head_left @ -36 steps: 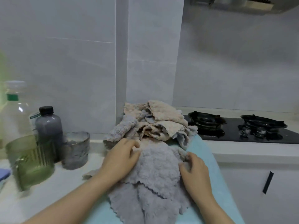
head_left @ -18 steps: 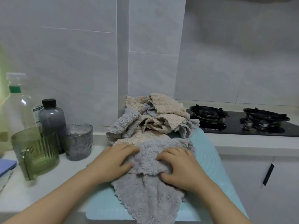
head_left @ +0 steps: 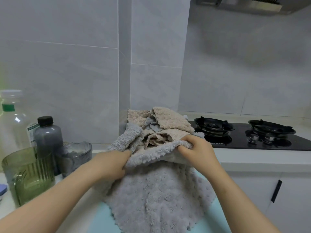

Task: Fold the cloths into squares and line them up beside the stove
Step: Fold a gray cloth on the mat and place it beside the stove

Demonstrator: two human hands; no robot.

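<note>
Grey cloth (head_left: 156,195) is spread over the light-blue mat (head_left: 101,221) at the counter's front, its scalloped near edge laid toward the camera. Its far edge is lifted off the mat & gripped at both ends. The L end is grasped by the left hand (head_left: 111,165), fingers curled into the fabric. The R end is clenched in the right hand (head_left: 196,148), fingers folded over it. Btwn the two hands the raised edge is held in a shallow sag, just in front of the pile of cloths (head_left: 168,120), beige & grey, heaped against the wall corner. Stove (head_left: 252,142) w/ two black burners is seen just right of the pile. At left, a green glass (head_left: 28,175), grey glass (head_left: 74,157), dark bottle (head_left: 48,133) & clear bottle (head_left: 11,118) are grouped nr the wall.
</note>
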